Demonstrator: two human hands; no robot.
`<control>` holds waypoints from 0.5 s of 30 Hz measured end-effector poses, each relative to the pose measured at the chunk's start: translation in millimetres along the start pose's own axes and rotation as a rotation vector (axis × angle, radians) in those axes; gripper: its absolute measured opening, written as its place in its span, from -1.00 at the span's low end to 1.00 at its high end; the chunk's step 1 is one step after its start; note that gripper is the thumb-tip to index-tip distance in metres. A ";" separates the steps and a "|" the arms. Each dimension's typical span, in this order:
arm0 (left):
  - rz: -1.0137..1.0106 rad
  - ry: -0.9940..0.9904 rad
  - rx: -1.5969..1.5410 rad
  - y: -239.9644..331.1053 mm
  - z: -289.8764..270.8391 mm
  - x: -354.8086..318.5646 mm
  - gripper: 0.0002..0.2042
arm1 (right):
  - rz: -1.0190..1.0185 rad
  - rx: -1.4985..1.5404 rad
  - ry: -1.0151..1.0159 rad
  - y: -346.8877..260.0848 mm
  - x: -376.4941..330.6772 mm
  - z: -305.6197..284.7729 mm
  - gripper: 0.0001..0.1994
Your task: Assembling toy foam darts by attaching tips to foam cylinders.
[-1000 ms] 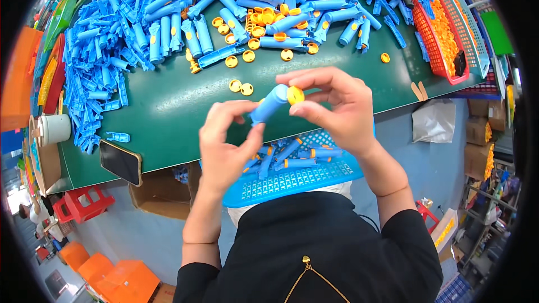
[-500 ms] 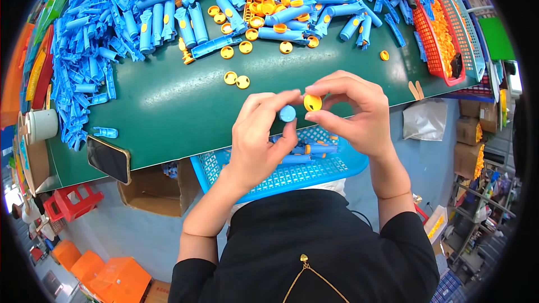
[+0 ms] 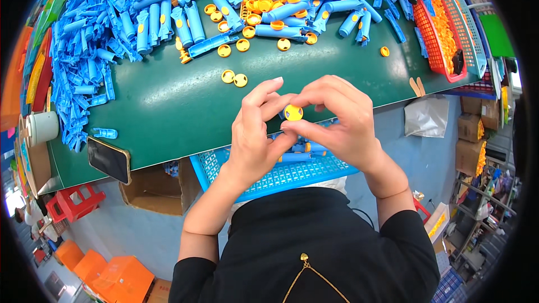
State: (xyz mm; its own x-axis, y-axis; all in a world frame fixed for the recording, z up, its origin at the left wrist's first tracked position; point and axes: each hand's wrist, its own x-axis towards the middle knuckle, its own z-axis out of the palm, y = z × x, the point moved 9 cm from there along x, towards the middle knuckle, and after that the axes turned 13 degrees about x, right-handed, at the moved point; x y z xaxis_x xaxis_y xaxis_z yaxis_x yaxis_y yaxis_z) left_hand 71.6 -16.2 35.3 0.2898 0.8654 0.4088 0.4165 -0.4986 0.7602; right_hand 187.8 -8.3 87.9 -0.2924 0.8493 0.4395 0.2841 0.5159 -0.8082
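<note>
One yellow cap (image 3: 293,113), pinched in the right grip (image 3: 348,116), could slip if the left grip (image 3: 250,137), holding a blue tube (image 3: 282,115) behind it, tilts.

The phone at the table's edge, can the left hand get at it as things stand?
Probably yes: green tabletop alone lies between the left hand and the phone, though that hand seems occupied by the blue tube behind the yellow cap.

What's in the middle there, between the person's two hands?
In the head view, a yellow cap is between the left hand and right hand. A bit of blue tube peeks out beside it.
</note>
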 end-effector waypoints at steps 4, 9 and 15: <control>-0.062 -0.088 -0.112 -6.0 3.9 1.1 -0.40 | -0.007 0.018 0.025 1.2 -2.7 0.2 -0.71; -0.234 -0.258 -0.384 -18.0 28.1 -6.5 -0.48 | -0.009 0.098 0.034 6.5 -6.5 -0.2 -0.72; -0.109 -0.273 -0.238 -11.5 27.5 -3.6 -0.54 | 0.051 0.209 0.025 15.0 -5.3 -0.1 -0.75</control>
State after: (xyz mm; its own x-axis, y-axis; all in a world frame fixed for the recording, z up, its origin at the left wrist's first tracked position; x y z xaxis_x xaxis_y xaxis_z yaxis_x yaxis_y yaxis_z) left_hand 89.4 -15.0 11.1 0.4867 0.8518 0.1937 0.2547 -0.3505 0.9013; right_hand 193.7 -5.1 73.5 -0.2593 0.8776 0.4033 0.1014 0.4400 -0.8923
